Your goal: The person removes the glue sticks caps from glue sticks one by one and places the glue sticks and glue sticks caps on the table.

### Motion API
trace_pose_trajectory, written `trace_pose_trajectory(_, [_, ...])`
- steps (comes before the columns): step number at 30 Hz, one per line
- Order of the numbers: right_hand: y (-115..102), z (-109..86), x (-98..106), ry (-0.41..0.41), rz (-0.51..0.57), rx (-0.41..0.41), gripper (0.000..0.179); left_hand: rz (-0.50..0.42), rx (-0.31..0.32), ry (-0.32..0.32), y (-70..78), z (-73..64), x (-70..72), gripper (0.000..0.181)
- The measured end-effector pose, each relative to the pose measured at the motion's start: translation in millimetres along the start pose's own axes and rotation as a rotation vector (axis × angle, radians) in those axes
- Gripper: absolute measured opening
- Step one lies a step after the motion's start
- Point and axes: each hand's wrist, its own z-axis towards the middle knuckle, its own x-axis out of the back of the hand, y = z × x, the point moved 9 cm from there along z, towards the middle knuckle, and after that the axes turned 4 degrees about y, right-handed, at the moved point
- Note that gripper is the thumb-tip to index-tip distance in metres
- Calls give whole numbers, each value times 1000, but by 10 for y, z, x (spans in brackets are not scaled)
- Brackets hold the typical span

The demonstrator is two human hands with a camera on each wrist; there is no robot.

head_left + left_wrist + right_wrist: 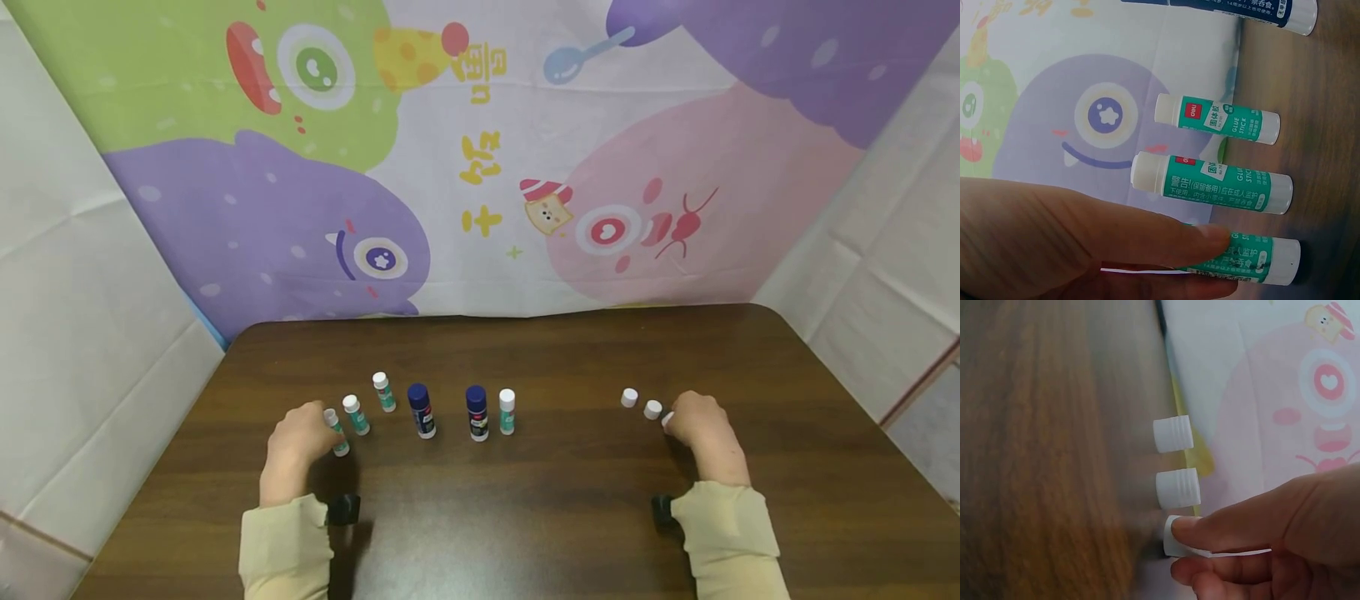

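My left hand [297, 437] pinches a green-labelled glue stick [1254, 259] between thumb and fingers; its top is hidden by the hand in the left wrist view. Two more green glue sticks with white tops stand beside it, a middle one [356, 415] and a farther one [385, 392]. Over on the right side, my right hand [701, 427] pinches a small white cap [1170, 535] at the table. Two similar caps, a near one [1178, 488] and a far one [1173, 434], stand in a slanting row with it.
Mid-table stand two glue sticks with dark blue caps, a left one [422, 411] and a right one [477, 412]. Next to them is a white-capped green glue stick [507, 412]. A cartoon-printed cloth [480, 275] hangs behind the brown table [562, 508].
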Motion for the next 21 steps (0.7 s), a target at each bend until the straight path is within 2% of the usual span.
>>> trace_pose_trajectory(4, [32, 13, -20, 12, -3, -36, 10, -2, 4, -4, -5, 0, -6, 35])
trace_pose_trajectory(9, [89, 14, -49, 20, 21, -86, 19, -3, 4, -9, -3, 4, -15, 37])
trace_pose_trajectory(21, [116, 17, -66, 16, 21, -87, 17, -7, 1, 12, -5, 11, 1, 38])
